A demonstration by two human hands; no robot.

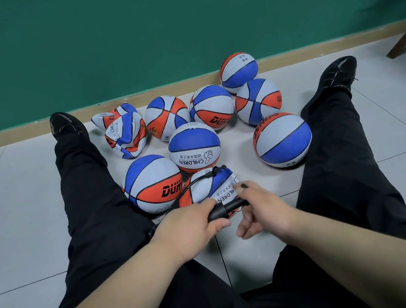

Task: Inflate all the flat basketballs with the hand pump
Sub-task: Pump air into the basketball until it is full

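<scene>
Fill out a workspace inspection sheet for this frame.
Surface: pale tiled floor; the person's legs spread on it.
Job's things: seven round basketballs; two crumpled flat basketballs far left; part-filled basketball nearest the hands; black hand pump.
Clutter: nothing seen.
Hands: left hand and right hand both grip the hand pump.
Cables: pump hose runs to the part-filled basketball.
Surroundings: green wall, wooden furniture leg.

Both bare forearms (125,276) are stretched forward between the spread legs (87,192). The pump (224,209) is gripped by the left hand (187,227), its other end pinched by the right hand (261,210), whose lower fingers are loosely curled
</scene>
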